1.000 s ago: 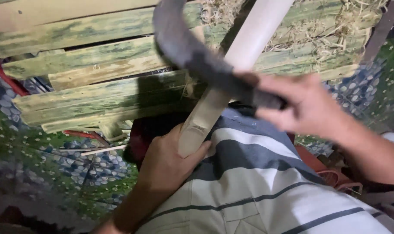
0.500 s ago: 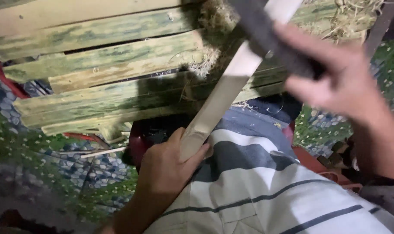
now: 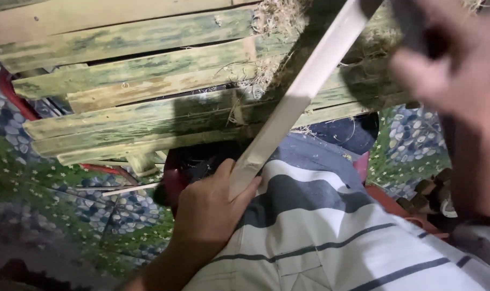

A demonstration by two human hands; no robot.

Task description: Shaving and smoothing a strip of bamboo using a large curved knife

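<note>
My left hand (image 3: 210, 207) grips the lower end of a pale split bamboo strip (image 3: 304, 91) that slants up to the right across my lap. My right hand (image 3: 452, 70), blurred and close to the camera at the upper right, is closed on the dark handle of a curved blade (image 3: 412, 24), most of which is out of frame. The hand sits to the right of the strip's upper part. My knee in grey-and-white striped cloth (image 3: 331, 231) lies under the strip.
A stack of green, mottled bamboo slats (image 3: 142, 97) lies across the upper half, with dry fibre shavings (image 3: 280, 24) on it. A patterned mat with pebble and grass print (image 3: 67, 215) covers the ground. Something red (image 3: 172, 180) sits beneath the slats.
My right hand with the dark blade has risen up and to the right, off the strip, and the blade has mostly left the frame. The left hand holds the strip in the same place.
</note>
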